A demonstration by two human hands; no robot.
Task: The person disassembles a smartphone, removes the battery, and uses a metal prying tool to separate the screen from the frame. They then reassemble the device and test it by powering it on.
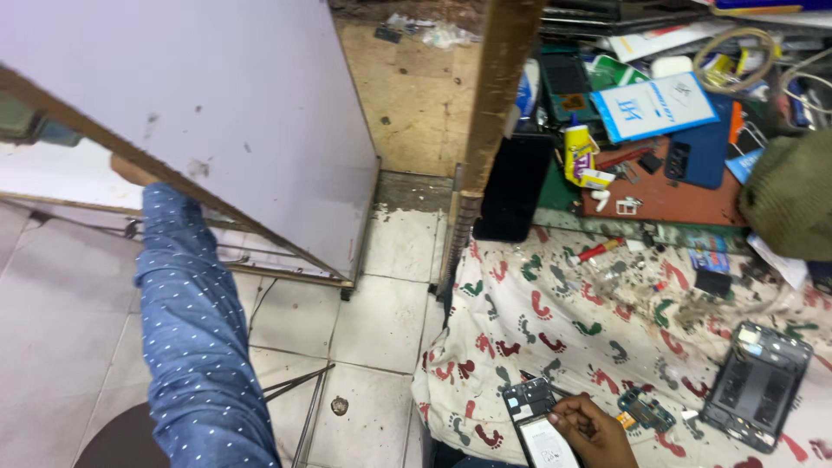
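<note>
My left arm, in a blue sleeve with small white dots (195,347), extends up and away from me toward a large white panel with a thin brown frame (251,113). The left hand (130,171) shows only as a small patch at the cuff, right at the slanted brown edge of that panel; the fingers are hidden behind the edge, so I cannot tell whether they are closed on it or spread. My right hand (594,429) rests low on a white cloth printed with red and green footprints (555,321). Its fingers are curled together over the top of a flat rectangular phone part with a pale face (546,442), touching it — whether they clamp it or merely press on it is not clear. Just beside that part, touching its upper edge, lies a dark phone piece with small components (529,397). To the right of the hand sits a small teal circuit board (646,409), and farther right an opened dark phone frame (758,381). A red-handled screwdriver (598,251) lies higher on the cloth. Beyond it — on a reddish work mat (676,195) — stands a yellow glue bottle (578,149). The floor on the left is pale tile (381,321).
</note>
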